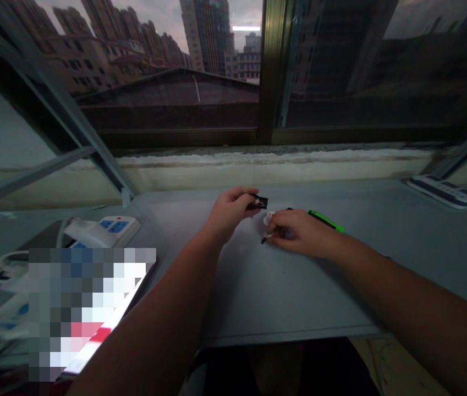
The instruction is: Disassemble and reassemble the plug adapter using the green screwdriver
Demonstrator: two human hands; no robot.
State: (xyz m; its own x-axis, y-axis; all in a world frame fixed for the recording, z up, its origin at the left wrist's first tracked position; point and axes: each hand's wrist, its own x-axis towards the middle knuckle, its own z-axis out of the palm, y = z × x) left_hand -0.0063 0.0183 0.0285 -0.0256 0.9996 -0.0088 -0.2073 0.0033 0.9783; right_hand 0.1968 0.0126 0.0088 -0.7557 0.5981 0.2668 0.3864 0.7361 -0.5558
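My left hand (233, 212) is closed on a small black part (261, 202) above the middle of the grey table (250, 297). To its right, my right hand (293, 232) is pinched near the tabletop, with a small dark-tipped piece (263, 240) at its fingertips. A white round object (269, 218) lies just beyond those fingers, partly covered by them. Behind my right wrist rests a bright green tool (326, 221). The details of the black part are too small to make out.
White power strips with blue sockets (120, 224) and cables lie at the left, near a bright screen (105, 308), partly pixelated. Another power strip (443, 191) sits at the back right. Metal frame bars (72, 126) rise at the left, and a window stands behind the table.
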